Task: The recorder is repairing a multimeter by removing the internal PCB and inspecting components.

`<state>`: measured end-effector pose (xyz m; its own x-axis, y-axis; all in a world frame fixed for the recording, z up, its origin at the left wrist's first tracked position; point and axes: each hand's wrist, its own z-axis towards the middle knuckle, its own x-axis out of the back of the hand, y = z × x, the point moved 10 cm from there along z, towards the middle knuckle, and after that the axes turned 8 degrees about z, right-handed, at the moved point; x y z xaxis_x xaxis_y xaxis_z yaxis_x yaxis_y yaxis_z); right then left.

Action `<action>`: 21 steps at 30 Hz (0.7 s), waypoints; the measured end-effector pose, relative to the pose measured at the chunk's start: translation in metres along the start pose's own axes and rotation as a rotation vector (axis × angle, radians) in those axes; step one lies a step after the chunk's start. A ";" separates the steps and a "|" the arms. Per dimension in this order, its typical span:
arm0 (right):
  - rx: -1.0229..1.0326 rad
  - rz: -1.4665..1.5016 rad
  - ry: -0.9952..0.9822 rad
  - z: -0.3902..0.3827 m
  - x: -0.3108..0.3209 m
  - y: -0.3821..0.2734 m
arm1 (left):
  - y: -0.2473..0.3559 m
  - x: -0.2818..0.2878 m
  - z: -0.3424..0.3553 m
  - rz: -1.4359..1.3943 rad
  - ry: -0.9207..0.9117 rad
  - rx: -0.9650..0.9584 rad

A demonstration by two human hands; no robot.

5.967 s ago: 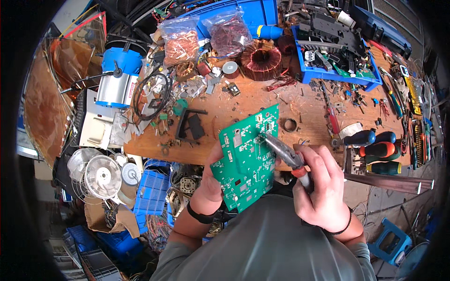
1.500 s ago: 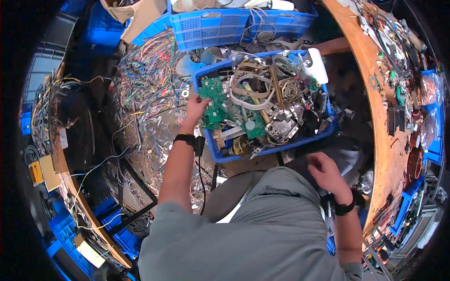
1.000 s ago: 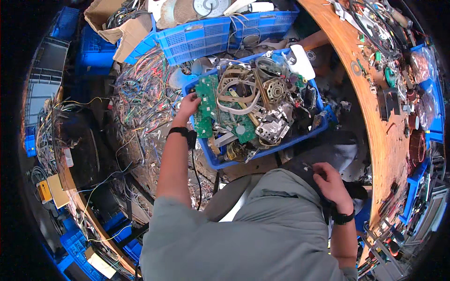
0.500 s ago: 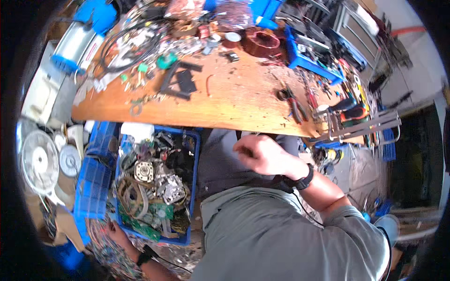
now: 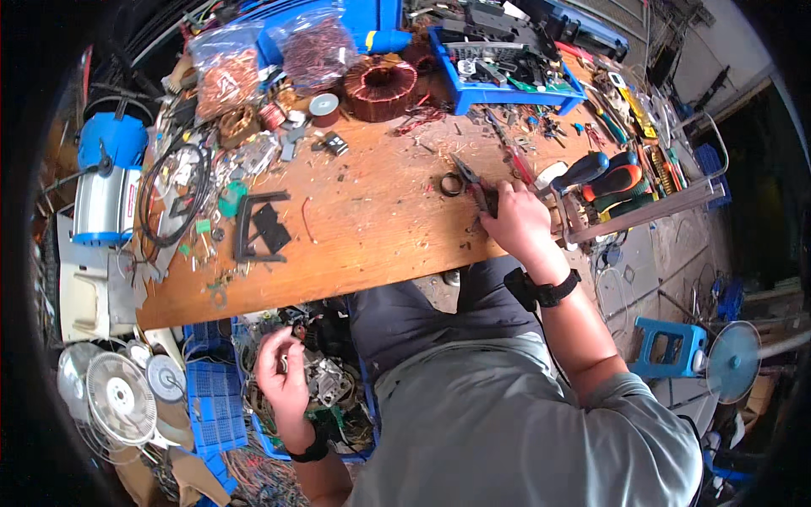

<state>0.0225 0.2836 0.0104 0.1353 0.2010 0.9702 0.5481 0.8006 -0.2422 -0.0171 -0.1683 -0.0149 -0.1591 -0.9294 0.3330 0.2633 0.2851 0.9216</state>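
My right hand (image 5: 519, 221) is closed on the dark pliers (image 5: 473, 183), which lie on the wooden bench (image 5: 380, 237) with their jaws pointing away from me. A dark ring (image 5: 450, 184) and a screwdriver with a red handle (image 5: 519, 167) are beside them. My left hand (image 5: 283, 376) is below the bench's front edge, over a blue crate (image 5: 266, 439) full of metal parts and green boards. Its fingers are curled and apart, with nothing visible in them.
Behind are a copper toroid (image 5: 380, 84), bags of wire (image 5: 224, 76) and a blue tray of electronics (image 5: 507, 97). Several upright screwdrivers (image 5: 612, 182) stand at right. A blue machine (image 5: 110, 139) stands left, a white fan (image 5: 118, 397) below it, a blue stool (image 5: 663, 346) low right.
The green board I held six seconds ago has left my hands. My view has turned from the crate back to the bench. My right hand has reached the pliers; my left has lifted from the crate's side.
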 end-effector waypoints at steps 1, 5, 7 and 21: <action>0.000 0.009 -0.037 0.005 -0.005 0.003 | 0.018 -0.016 0.015 -0.016 -0.046 -0.063; 0.004 0.096 -0.014 0.009 -0.003 0.010 | 0.043 -0.059 0.061 0.013 -0.189 -0.117; 0.009 0.148 0.035 0.001 0.008 0.007 | 0.055 -0.074 0.075 0.022 -0.220 -0.101; 0.131 0.216 0.171 0.008 0.014 -0.006 | 0.086 -0.136 0.110 0.061 -0.420 -0.176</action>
<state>0.0150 0.2861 0.0253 0.3802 0.2850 0.8799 0.3817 0.8182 -0.4300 -0.0773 0.0088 0.0410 -0.5010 -0.7263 0.4707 0.4359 0.2581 0.8622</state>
